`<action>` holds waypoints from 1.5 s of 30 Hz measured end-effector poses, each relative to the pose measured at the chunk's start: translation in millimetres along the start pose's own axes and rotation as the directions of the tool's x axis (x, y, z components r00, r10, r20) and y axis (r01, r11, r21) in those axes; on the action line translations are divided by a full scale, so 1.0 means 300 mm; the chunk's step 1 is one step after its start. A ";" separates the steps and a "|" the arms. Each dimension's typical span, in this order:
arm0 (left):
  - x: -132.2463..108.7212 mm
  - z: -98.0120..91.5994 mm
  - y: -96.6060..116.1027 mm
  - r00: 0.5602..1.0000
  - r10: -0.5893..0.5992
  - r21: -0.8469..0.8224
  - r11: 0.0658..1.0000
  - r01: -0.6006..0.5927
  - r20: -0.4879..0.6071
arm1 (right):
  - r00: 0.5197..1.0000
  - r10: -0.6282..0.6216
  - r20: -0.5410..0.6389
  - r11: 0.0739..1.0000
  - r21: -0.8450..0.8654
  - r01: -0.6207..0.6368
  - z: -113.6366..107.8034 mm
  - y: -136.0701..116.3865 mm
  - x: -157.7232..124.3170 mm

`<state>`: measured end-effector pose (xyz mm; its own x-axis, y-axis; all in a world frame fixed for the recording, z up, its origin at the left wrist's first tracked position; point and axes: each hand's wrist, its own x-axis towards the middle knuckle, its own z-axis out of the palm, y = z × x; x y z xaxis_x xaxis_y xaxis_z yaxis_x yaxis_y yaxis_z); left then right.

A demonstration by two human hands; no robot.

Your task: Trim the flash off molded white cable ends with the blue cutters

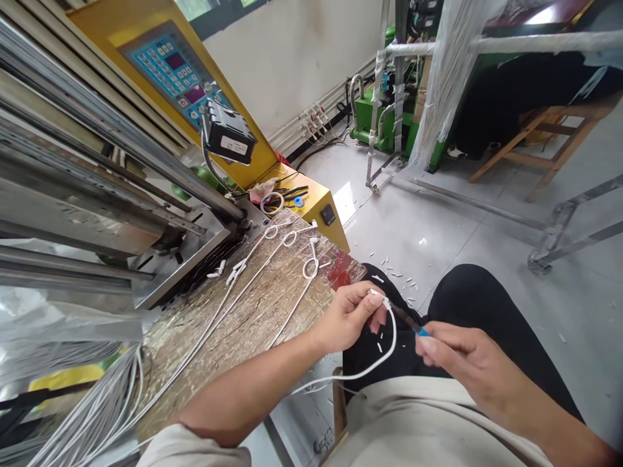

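Over my lap, my left hand (357, 314) pinches the small white end piece of a white cable (393, 337) between thumb and fingers. The cable bends down from there and runs left under my forearm. My right hand (462, 353) grips a slim tool with a blue handle (423, 332) and a dark, narrow blade. Its blade points at the white end piece; whether they touch I cannot tell. Left of my hands, several more white cables, each with a loop near its end (311, 266), lie on a worn, scratched bench (233, 350).
A machine with metal rods (121, 117) stands left, beside a yellow control cabinet (248, 146). Tape and dark strips lie on its yellow base (316, 201). White scraps (396, 275) litter the floor. A cable bundle (102, 395) hangs lower left. Metal frames, a wooden stool (545, 139) and a person are behind.
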<state>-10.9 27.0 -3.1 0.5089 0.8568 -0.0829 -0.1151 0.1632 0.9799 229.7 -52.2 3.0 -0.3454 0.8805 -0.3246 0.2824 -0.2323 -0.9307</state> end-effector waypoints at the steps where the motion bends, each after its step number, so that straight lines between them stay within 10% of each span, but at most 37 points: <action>1: 0.002 0.001 -0.002 1.000 0.020 0.015 1.000 -0.019 -0.024 | 0.995 -0.055 -0.078 0.994 -0.103 0.047 0.002 0.003 -0.005; 6: 0.006 0.022 -0.013 0.998 -0.043 -0.171 0.985 0.033 -0.053 | 0.877 -0.397 -0.270 0.820 -0.533 0.207 0.036 0.009 -0.012; 16: 0.002 0.017 -0.070 0.997 -0.059 -0.248 0.968 0.044 -0.054 | 0.765 -0.603 -0.226 0.576 -0.786 0.222 0.079 0.001 0.010; 40: -0.014 0.037 -0.079 0.970 0.146 0.034 0.989 -0.142 -0.193 | 0.727 -0.664 -0.173 0.410 -0.898 0.160 0.114 -0.015 0.067; 45: -0.028 0.032 -0.055 0.979 0.074 0.081 0.995 -0.059 -0.192 | 0.728 -0.661 -0.182 0.488 -0.841 0.233 0.106 -0.017 0.064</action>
<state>-4.9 12.4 -17.0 0.3260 0.9444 -0.0436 -0.0755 0.0720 0.9945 193.2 -47.2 -3.7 -0.2752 0.8697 0.4097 0.8102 0.4393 -0.3882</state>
